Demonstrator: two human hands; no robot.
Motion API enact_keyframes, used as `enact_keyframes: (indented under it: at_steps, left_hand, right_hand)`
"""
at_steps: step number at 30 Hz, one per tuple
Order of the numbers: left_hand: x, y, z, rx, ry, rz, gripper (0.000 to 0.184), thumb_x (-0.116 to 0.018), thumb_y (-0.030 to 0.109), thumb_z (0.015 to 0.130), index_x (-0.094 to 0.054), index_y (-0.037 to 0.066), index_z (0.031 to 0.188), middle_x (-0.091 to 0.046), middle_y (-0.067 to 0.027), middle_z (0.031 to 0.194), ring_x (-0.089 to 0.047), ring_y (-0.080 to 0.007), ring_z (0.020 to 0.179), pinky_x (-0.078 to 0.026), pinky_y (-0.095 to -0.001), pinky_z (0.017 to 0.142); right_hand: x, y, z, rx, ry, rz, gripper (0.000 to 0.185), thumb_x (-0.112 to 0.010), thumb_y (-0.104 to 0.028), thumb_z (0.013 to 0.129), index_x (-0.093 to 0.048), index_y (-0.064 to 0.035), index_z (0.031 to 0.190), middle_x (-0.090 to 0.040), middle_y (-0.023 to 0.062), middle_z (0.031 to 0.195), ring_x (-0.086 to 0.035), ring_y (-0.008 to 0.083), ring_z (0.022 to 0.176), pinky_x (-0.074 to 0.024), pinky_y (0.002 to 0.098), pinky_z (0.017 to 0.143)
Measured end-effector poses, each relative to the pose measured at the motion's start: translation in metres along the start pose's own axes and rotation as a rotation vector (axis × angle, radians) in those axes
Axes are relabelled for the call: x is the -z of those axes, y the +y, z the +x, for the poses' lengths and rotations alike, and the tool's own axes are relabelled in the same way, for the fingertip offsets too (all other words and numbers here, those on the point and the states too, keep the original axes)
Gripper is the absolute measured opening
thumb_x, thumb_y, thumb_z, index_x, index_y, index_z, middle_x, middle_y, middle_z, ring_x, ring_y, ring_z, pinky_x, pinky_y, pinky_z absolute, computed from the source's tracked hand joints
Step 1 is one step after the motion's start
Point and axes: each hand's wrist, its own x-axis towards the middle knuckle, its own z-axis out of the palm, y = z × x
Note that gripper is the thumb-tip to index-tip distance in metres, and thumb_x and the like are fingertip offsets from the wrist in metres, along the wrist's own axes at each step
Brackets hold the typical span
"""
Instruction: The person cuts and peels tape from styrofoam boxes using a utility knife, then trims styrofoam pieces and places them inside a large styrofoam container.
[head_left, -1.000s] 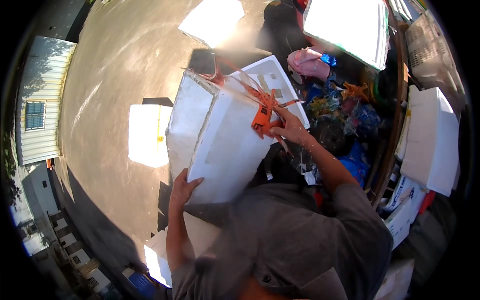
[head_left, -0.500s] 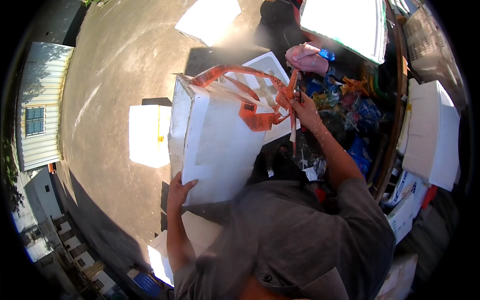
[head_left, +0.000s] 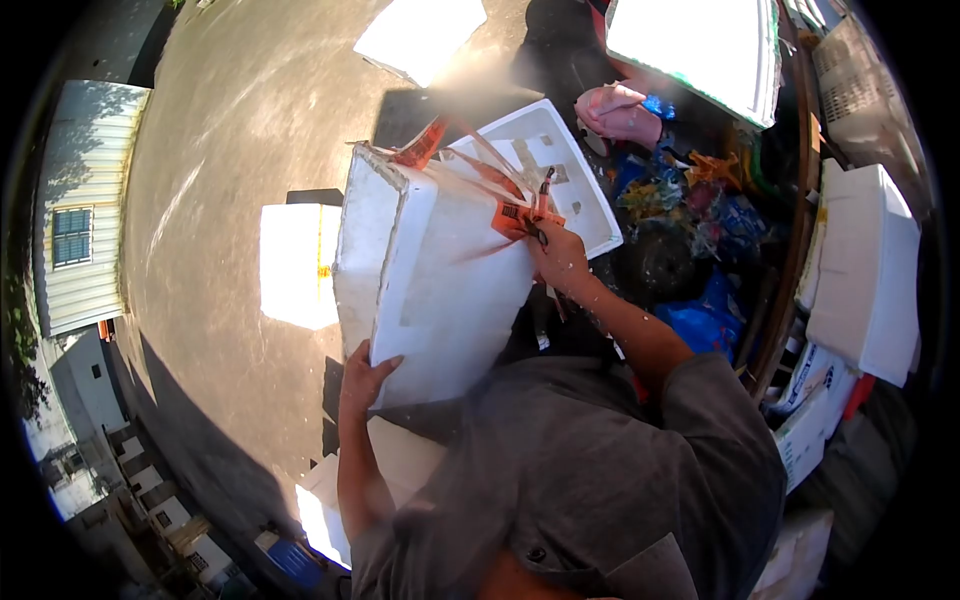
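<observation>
A white foam box [head_left: 445, 280] stands tilted in front of my body. My left hand [head_left: 366, 380] grips its lower left edge, thumb on the near face and fingers round the rim. At the box's right side my right hand [head_left: 560, 258] is closed on orange printed packing tape [head_left: 515, 218]. A small dark loop shows by those fingers; I cannot tell what it belongs to. Another strip of the tape rises from the box's top corner, blurred by motion. Behind the box lies an open white foam tray or lid [head_left: 592, 195].
More white foam boxes stand on the concrete left [head_left: 300, 265], at the top [head_left: 422, 38] and top right [head_left: 692, 50]. Plastic litter [head_left: 715, 215] and a pink slipper-like item [head_left: 622, 115] lie at right. Beyond a rusty rail [head_left: 795, 240] are stacked boxes [head_left: 865, 270] and a crate [head_left: 860, 75].
My right hand has moved down and left with the tape, towards the box's face. The raised tape loop has collapsed and blurs. My left hand keeps its hold on the box.
</observation>
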Motion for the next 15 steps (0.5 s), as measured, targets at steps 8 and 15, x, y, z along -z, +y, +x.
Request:
enact_keyframes:
  at_steps: [8,15]
  left_hand:
    - [0.013,-0.014,-0.014,0.047,-0.055,0.084,0.031,-0.075,0.010,0.081,-0.065,-0.002,0.107,-0.068,-0.0051,0.092,-0.059,-0.0120,0.083,-0.049,-0.0291,0.078]
    - [0.026,-0.018,-0.009,0.036,-0.151,0.074,0.032,-0.075,0.009,0.081,-0.065,-0.001,0.110,-0.068,-0.0040,0.092,-0.059,-0.0115,0.086,-0.048,-0.0291,0.080]
  right_hand:
    - [0.095,0.072,0.101,-0.524,0.378,0.938,0.012,-0.063,-0.007,0.090,-0.054,-0.0070,0.082,-0.058,0.0031,0.071,-0.054,0.0122,0.053,-0.0471,0.0277,0.047]
    - [0.216,0.047,0.168,-0.404,0.622,1.304,0.011,-0.057,-0.006,0.097,-0.063,0.0028,0.098,-0.067,0.0124,0.091,-0.067,0.0227,0.079,-0.0558,0.0346,0.070]
